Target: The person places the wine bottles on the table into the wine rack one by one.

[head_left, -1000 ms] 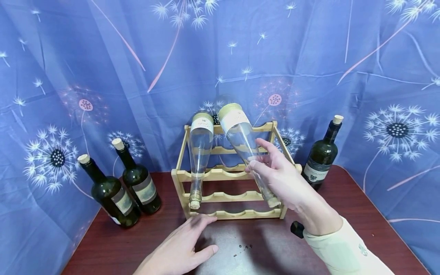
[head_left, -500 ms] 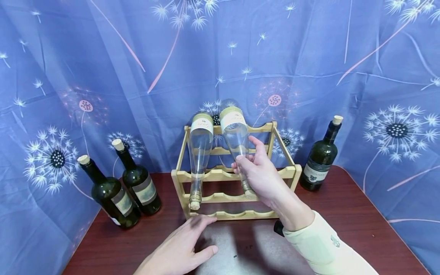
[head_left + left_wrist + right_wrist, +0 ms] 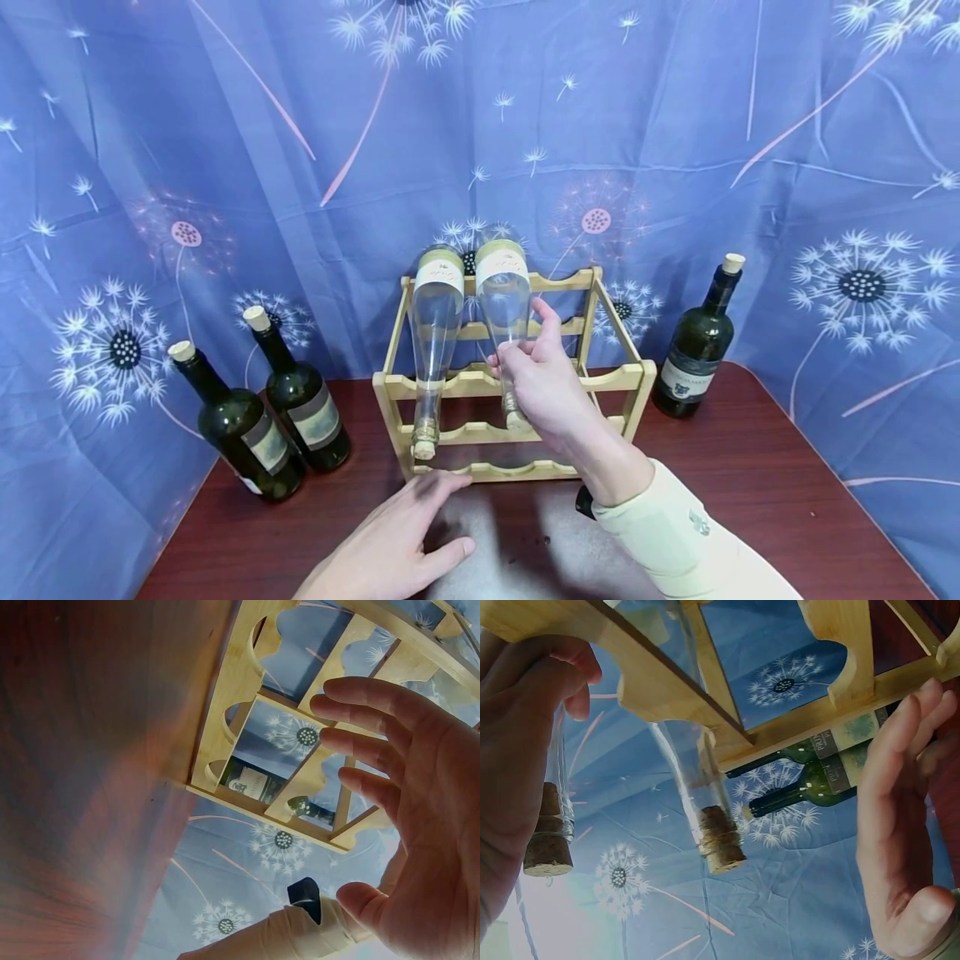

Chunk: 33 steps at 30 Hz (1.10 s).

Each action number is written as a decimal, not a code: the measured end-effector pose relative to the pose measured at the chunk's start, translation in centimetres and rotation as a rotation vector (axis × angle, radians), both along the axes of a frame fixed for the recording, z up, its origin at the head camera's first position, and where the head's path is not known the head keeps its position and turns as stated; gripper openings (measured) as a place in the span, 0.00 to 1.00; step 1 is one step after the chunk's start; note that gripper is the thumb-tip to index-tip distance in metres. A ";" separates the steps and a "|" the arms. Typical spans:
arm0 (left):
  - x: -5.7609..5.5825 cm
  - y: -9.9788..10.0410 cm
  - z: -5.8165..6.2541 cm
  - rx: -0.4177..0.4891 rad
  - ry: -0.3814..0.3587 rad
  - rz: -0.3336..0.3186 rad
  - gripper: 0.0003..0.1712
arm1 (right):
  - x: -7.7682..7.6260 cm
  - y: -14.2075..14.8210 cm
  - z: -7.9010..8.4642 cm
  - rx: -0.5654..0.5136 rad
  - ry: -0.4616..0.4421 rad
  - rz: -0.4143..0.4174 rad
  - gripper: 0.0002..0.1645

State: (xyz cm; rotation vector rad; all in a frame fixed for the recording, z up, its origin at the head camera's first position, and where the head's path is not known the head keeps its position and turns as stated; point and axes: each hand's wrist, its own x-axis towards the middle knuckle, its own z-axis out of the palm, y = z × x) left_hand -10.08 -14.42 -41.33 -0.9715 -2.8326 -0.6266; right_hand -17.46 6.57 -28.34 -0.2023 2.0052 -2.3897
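A clear glass bottle [image 3: 504,292] with a white label lies in the second place of the wooden wine rack's [image 3: 617,380] top tier, neck toward me. My right hand [image 3: 553,387] grips it by the neck, thumb on this side and fingers curled behind; in the right wrist view its cork [image 3: 547,844] pokes out below the hand. To its left a matching clear bottle [image 3: 437,308] rests in the rack, cork end tipped down. My left hand [image 3: 397,533], fingers straight and thumb spread, is held just before the rack's lower front and holds nothing.
Two dark green corked wine bottles [image 3: 247,433] stand left of the rack. Another dark wine bottle [image 3: 693,354] stands to its right. Small dark specks [image 3: 546,541] lie on the reddish-brown table [image 3: 772,500]. A blue dandelion-print cloth [image 3: 675,125] hangs behind.
My right hand has moved left with its bottle, which has swung from a slant to nearly in line with its neighbour and settled in the rack. My left hand has stayed put.
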 end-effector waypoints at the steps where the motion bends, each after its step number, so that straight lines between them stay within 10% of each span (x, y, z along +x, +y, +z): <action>1: 0.0 0.0 0.0 0.001 0.001 0.000 0.35 | 0.0 -0.2 -0.1 0.005 0.001 -0.005 0.43; 33: 0.1 0.0 -0.1 0.014 0.026 -0.017 0.35 | 0.8 0.4 -0.7 0.106 0.000 0.067 0.54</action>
